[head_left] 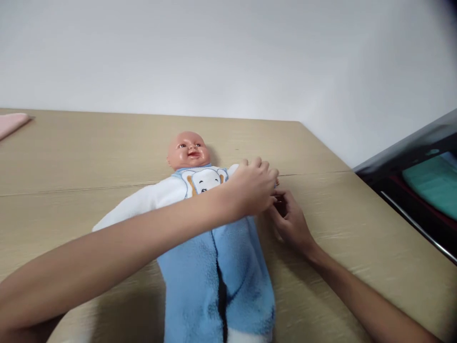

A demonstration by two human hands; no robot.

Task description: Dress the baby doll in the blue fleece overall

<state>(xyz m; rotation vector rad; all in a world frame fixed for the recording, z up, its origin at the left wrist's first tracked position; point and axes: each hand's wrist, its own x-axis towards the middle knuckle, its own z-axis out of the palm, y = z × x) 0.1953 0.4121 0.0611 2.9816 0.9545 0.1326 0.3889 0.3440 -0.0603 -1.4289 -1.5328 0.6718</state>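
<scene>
A bald baby doll (188,149) lies on its back, wearing a blue and white fleece suit (193,267) with a dog's face on the chest and a dark opening down the front. My left hand (254,186) reaches across the chest, its fingers curled over the end of the doll's sleeve on the right side. Close below it, my right hand (290,220) has its thumb and fingers bent together at the same sleeve end. A small bit of the doll's hand peeks out between them. My hands hide most of that sleeve.
The wooden table (89,143) has a seam across it and meets a white wall. Pink cloth (12,124) lies at the far left. Beyond the table's right edge stands a black frame holding green cloth (433,183).
</scene>
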